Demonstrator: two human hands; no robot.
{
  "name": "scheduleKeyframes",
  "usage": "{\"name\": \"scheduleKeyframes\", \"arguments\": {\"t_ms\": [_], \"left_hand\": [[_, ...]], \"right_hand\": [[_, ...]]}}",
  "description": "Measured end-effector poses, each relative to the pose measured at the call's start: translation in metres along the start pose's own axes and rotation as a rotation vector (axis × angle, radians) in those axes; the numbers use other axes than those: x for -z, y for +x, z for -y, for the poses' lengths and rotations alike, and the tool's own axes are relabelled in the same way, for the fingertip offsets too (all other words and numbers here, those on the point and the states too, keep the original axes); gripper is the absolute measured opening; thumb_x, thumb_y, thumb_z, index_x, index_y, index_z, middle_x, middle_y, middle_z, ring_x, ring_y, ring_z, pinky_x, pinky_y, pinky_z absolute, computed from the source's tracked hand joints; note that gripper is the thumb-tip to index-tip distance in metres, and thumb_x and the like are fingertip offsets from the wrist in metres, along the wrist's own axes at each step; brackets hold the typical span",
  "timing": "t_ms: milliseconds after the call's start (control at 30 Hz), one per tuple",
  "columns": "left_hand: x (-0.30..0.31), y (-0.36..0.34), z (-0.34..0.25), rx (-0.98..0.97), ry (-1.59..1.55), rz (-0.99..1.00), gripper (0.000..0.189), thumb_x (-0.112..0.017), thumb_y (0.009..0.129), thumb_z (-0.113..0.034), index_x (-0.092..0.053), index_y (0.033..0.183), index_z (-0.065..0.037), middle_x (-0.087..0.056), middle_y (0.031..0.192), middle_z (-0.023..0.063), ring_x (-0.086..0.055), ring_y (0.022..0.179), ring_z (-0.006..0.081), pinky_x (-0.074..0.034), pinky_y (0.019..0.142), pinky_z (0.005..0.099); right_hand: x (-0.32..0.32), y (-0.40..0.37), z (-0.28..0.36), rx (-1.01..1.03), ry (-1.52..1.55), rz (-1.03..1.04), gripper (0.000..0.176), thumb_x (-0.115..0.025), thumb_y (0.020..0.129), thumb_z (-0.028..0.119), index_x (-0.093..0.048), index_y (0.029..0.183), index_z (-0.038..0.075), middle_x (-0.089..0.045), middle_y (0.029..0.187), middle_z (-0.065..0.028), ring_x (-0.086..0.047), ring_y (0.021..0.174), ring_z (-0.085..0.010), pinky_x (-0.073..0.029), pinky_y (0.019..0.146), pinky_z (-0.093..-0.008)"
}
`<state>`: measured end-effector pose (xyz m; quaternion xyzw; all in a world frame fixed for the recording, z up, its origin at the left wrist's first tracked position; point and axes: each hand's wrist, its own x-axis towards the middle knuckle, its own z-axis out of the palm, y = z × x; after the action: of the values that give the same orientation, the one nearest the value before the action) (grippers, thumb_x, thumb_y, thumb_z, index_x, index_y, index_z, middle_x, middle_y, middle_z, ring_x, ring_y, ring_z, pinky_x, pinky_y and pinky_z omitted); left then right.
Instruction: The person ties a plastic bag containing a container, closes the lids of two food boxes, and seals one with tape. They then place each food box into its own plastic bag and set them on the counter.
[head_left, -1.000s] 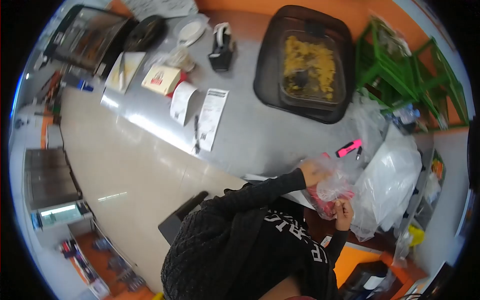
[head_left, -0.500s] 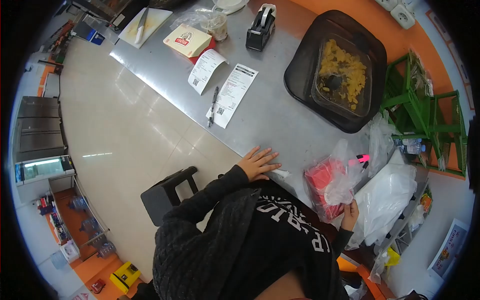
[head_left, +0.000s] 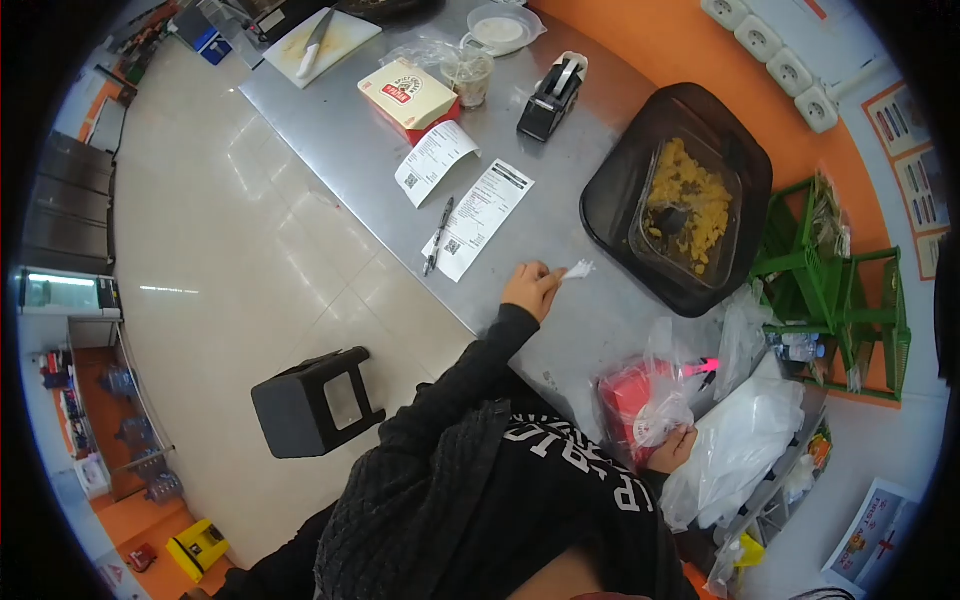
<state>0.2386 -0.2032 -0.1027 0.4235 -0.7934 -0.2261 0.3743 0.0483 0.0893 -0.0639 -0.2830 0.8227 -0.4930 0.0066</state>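
Observation:
My left hand [head_left: 533, 290] is above the steel table, its fingers pinched on a small white crumpled scrap [head_left: 578, 270] that looks like paper or tissue. Close to it lie a printed receipt [head_left: 490, 215] and a black pen [head_left: 439, 236]. My right hand [head_left: 673, 450] grips the lower edge of a clear plastic bag [head_left: 665, 410] at the table's near edge; some of its fingers are hidden. Inside the bag is a red box [head_left: 627, 395], partly veiled by the plastic. A pink marker [head_left: 700, 368] lies beside the bag.
A black tray [head_left: 600, 215] carries a clear container of yellow food pieces [head_left: 690, 195]. Farther off are a tape dispenser [head_left: 552, 95], a food box [head_left: 410, 92] and a knife [head_left: 315, 42] on a cutting board. White plastic bags [head_left: 740, 440] lie right; a black stool [head_left: 305, 405] stands left.
My left hand has gone from lying flat at the table edge to pinching the white scrap, lifted farther over the table. My right hand stays at the bag. The view has shifted.

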Motion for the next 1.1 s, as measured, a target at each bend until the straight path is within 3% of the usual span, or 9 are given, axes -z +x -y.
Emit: {"name": "scheduleKeyframes", "arguments": {"t_ms": [167, 267, 367, 533, 667, 733, 833, 1000, 1100], "left_hand": [[0.001, 0.003, -0.002, -0.093, -0.13, 0.213, 0.045, -0.06, 0.072, -0.012, -0.051, 0.116, -0.01, -0.05, 0.104, 0.0099, -0.049, 0.091, 0.0277, -0.042, 0.077, 0.0336], [0.007, 0.001, -0.003, -0.039, -0.343, 0.035, 0.048, -0.06, 0.072, -0.01, -0.049, 0.119, -0.011, -0.048, 0.111, 0.0124, -0.047, 0.102, 0.0305, -0.04, 0.085, 0.0361], [0.021, 0.012, 0.017, -0.051, -0.067, -0.05, 0.051, -0.059, 0.069, -0.007, -0.048, 0.118, -0.012, -0.045, 0.117, 0.0152, -0.042, 0.11, 0.0328, -0.035, 0.093, 0.0404], [0.078, 0.105, 0.079, -0.13, 0.366, -0.259, 0.058, -0.06, 0.064, -0.005, -0.046, 0.119, -0.014, -0.043, 0.124, 0.0127, -0.039, 0.112, 0.0333, -0.031, 0.096, 0.0423], [0.107, 0.128, 0.135, 0.074, 0.456, 0.125, 0.049, -0.048, 0.081, -0.03, -0.038, 0.126, -0.014, -0.042, 0.126, 0.0152, -0.043, 0.113, 0.0302, -0.032, 0.095, 0.0419], [0.117, 0.126, 0.153, 0.345, 0.486, 0.418, 0.054, -0.03, 0.088, -0.047, -0.038, 0.126, -0.011, -0.047, 0.121, 0.0161, -0.047, 0.11, 0.0294, -0.034, 0.093, 0.0399], [0.122, 0.107, 0.167, 0.279, 0.317, 0.294, 0.052, -0.031, 0.088, -0.046, -0.045, 0.121, -0.009, -0.05, 0.117, 0.015, -0.047, 0.109, 0.0314, -0.035, 0.092, 0.0359], [0.129, 0.111, 0.162, 0.32, 0.229, 0.292, 0.051, -0.031, 0.087, -0.047, -0.048, 0.117, -0.008, -0.05, 0.117, 0.014, -0.046, 0.11, 0.031, -0.033, 0.094, 0.0374], [0.115, 0.104, 0.13, 0.317, 0.741, 0.243, 0.047, -0.042, 0.085, -0.041, -0.047, 0.117, -0.007, -0.047, 0.121, 0.012, -0.042, 0.114, 0.0296, -0.029, 0.096, 0.0416]], "right_hand": [[0.001, -0.001, 0.002, -0.053, 0.04, 0.045, 0.017, -0.042, 0.089, 0.018, -0.048, 0.086, 0.002, -0.04, 0.066, -0.0004, -0.035, 0.059, -0.0085, -0.03, 0.052, -0.022], [0.005, -0.004, 0.012, -0.097, -0.07, 0.064, 0.022, -0.046, 0.086, 0.02, -0.05, 0.096, 0.0, -0.049, 0.08, -0.0074, -0.044, 0.071, -0.015, -0.038, 0.065, -0.0279], [-0.005, 0.006, 0.043, 0.499, -0.387, -0.062, 0.038, -0.055, 0.077, 0.021, -0.048, 0.107, -0.001, -0.049, 0.102, -0.0166, -0.047, 0.093, -0.0268, -0.037, 0.082, -0.0383], [-0.014, 0.004, 0.03, 0.276, -0.405, 0.264, 0.054, -0.06, 0.063, 0.018, -0.046, 0.11, -0.003, -0.044, 0.113, -0.0204, -0.041, 0.105, -0.0364, -0.031, 0.092, -0.0455], [-0.014, 0.013, 0.019, 0.253, -0.511, 0.322, 0.06, -0.062, 0.063, 0.017, -0.042, 0.116, -0.004, -0.043, 0.116, -0.0185, -0.041, 0.108, -0.0345, -0.033, 0.093, -0.043], [-0.026, 0.015, -0.011, 0.033, -0.09, 0.209, 0.058, -0.062, 0.065, 0.018, -0.043, 0.115, -0.004, -0.044, 0.116, -0.0169, -0.042, 0.109, -0.0322, -0.034, 0.092, -0.0398], [-0.024, 0.003, -0.023, -0.056, 0.223, 0.028, 0.047, -0.061, 0.067, 0.017, -0.049, 0.107, -0.003, -0.049, 0.108, -0.0157, -0.048, 0.102, -0.0305, -0.039, 0.087, -0.0363], [-0.02, 0.005, -0.011, -0.006, 0.202, 0.008, 0.045, -0.061, 0.067, 0.017, -0.05, 0.106, -0.003, -0.05, 0.107, -0.0157, -0.049, 0.1, -0.0306, -0.039, 0.086, -0.0363], [-0.017, 0.007, -0.01, 0.016, 0.184, 0.012, 0.045, -0.061, 0.067, 0.017, -0.05, 0.106, -0.003, -0.05, 0.106, -0.0157, -0.049, 0.099, -0.0307, -0.04, 0.085, -0.0363]]}}
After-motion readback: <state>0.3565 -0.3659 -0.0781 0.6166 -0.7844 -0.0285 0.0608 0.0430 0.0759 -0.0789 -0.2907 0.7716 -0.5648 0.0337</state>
